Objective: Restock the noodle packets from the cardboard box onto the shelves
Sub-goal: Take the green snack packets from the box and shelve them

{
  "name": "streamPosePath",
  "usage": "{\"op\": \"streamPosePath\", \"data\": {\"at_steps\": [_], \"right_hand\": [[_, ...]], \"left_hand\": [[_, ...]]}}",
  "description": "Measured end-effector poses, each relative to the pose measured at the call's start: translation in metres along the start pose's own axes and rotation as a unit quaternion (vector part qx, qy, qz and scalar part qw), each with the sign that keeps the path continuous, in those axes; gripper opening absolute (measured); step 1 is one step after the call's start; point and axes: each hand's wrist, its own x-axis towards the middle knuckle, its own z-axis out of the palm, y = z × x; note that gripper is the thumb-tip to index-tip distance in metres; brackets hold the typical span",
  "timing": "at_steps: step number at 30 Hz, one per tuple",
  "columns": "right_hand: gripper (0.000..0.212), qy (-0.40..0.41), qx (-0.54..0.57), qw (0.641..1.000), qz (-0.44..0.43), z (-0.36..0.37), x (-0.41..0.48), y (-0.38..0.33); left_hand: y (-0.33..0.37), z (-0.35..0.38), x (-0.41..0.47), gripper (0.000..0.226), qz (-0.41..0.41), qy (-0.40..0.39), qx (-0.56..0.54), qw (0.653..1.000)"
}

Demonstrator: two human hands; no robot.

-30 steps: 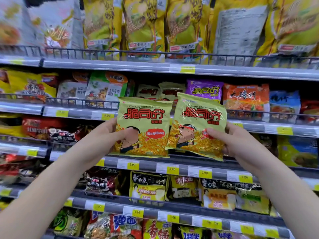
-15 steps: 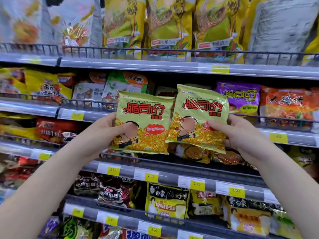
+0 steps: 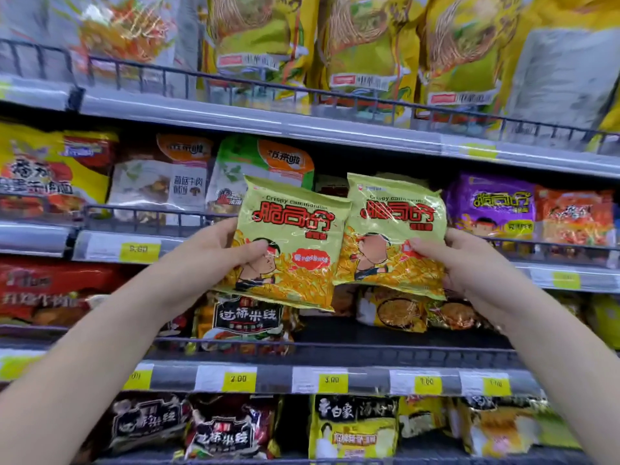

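Observation:
I hold two green-yellow noodle packets with red lettering up in front of the shelves. My left hand (image 3: 208, 260) grips the left packet (image 3: 292, 243) by its left edge, thumb across the front. My right hand (image 3: 469, 263) grips the right packet (image 3: 396, 229) by its right edge. The packets overlap slightly in the middle, the right one a little higher. Both hang in front of the second shelf (image 3: 302, 130), just left of a purple packet (image 3: 493, 206) with the same lettering. The cardboard box is out of view.
Wire rails (image 3: 235, 80) front each shelf. Large yellow bags (image 3: 369, 45) fill the top shelf. The shelf below my hands (image 3: 335, 364) has a dark gap at its middle and black packets (image 3: 246, 318) at the left. Price labels (image 3: 332, 379) line the shelf edges.
Both hands have carried the packets up from the third shelf level to the second shelf. The view has tilted upward and moved closer.

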Motion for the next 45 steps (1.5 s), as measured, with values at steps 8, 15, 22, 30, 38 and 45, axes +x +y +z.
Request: {"op": "streamPosePath", "data": {"at_steps": [8,15,22,30,38,45], "right_hand": [[0.027,0.016,-0.045,0.999,0.011,-0.003,0.029,-0.015],[0.026,0.016,0.007,0.999,0.027,-0.002,0.066,-0.026],[0.051,0.01,0.037,0.998,0.04,0.014,0.118,-0.049],[0.078,0.007,-0.075,0.997,0.032,0.044,0.156,-0.036],[0.077,-0.004,-0.319,0.947,0.041,0.058,0.16,-0.035],[0.074,-0.035,-0.448,0.892,0.048,0.059,0.158,-0.04]], "left_hand": [[0.003,-0.006,0.012,0.062,-0.006,0.005,-0.017,1.0],[0.014,-0.013,0.017,0.087,0.006,0.038,-0.024,0.999],[0.021,-0.014,0.016,0.099,-0.004,0.068,-0.019,0.998],[0.022,-0.011,0.016,0.046,-0.002,0.093,0.008,0.996],[0.022,-0.008,0.013,0.044,-0.005,0.095,0.021,0.995],[0.021,0.0,0.012,0.036,0.0,0.094,0.028,0.995]]}}
